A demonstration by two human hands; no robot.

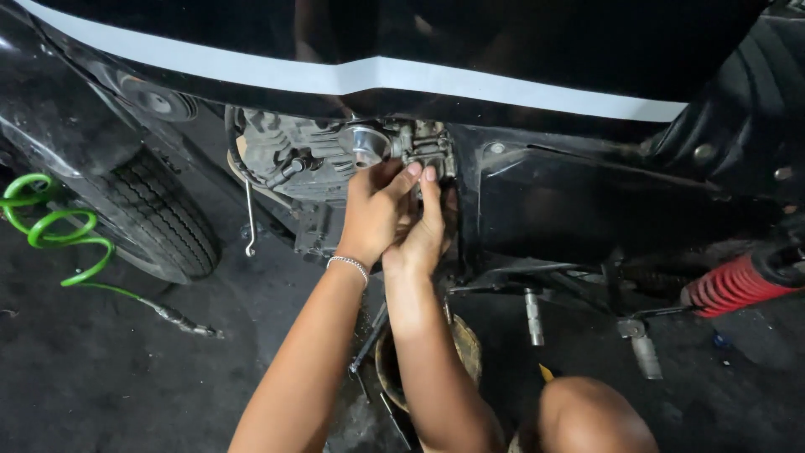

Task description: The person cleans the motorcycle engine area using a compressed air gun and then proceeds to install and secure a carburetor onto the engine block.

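A black motorcycle with a white stripe (360, 77) fills the top of the head view, seen from above its side. Under the tank sits the grey engine (277, 155) and a metal carburettor (419, 143) with a shiny round cap (366, 143). My left hand (373, 214), with a silver bracelet at the wrist, reaches up so its fingertips touch the underside of the carburettor. My right hand (423, 231) is pressed beside it, fingers up against the same part. Whether either hand holds a small tool or part is hidden by the fingers.
The front tyre (163, 222) stands at left. A green coiled air hose (54, 231) with a metal nozzle lies on the dark floor. A red shock spring (734, 285) is at right. Footpegs (534, 317) jut out below, a round container (465, 344) sits under my arms, my knee (595, 415) at bottom.
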